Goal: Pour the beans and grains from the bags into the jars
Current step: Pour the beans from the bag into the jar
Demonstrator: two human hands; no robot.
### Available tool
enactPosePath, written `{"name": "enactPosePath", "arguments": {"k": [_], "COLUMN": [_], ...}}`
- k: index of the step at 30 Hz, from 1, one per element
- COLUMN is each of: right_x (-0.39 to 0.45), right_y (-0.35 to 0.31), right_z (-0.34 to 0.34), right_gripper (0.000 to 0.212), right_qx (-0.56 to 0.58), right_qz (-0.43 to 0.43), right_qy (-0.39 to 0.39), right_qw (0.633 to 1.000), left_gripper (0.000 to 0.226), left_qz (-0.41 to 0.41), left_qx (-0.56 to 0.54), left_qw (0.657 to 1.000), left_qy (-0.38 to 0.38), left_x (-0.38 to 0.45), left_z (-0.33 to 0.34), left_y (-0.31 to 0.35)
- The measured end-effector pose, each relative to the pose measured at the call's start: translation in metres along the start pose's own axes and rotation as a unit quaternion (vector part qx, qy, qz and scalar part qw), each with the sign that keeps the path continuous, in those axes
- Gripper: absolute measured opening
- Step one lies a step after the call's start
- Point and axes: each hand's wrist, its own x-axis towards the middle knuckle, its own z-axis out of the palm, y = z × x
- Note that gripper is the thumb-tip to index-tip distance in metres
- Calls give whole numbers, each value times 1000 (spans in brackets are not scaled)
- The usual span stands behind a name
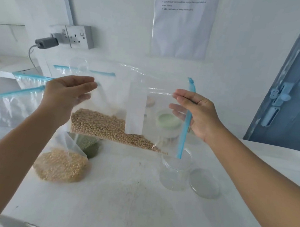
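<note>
I hold a clear zip bag of tan soybeans [107,127] turned on its side above the white table [118,202]. My left hand [68,92] grips the bag's bottom end. My right hand [195,114] pinches the mouth end by the blue zip strip [185,127], which hangs down over an open clear jar [175,172]. The beans lie along the bag's lower edge, sloping toward the jar. The jar looks empty. Its clear lid [204,182] lies flat on the table just to its right.
A bag of pale yellow grains [61,165] and a bag of green beans [89,146] sit on the table at the left. Empty zip bags [5,105] lie at far left. A green-lidded jar [166,120] stands behind. A wall socket [76,36] and a blue door [294,90] are beyond.
</note>
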Motion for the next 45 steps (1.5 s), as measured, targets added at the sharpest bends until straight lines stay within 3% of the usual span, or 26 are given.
{"name": "enactPosePath", "arguments": {"k": [26,45], "right_x": [-16,-21], "right_y": [15,14], "right_z": [-11,-6], "right_gripper": [23,23], "right_qx": [4,6], "right_qz": [-12,-24], "right_qy": [80,86], "right_qw": [997,996], "left_gripper": [17,18], "left_qz": [53,72], "left_qx": [11,6], "left_qw": [993,991], "left_qy": [-105,-116], "left_x": [44,54], "left_z": [25,25], "left_y": [9,16]}}
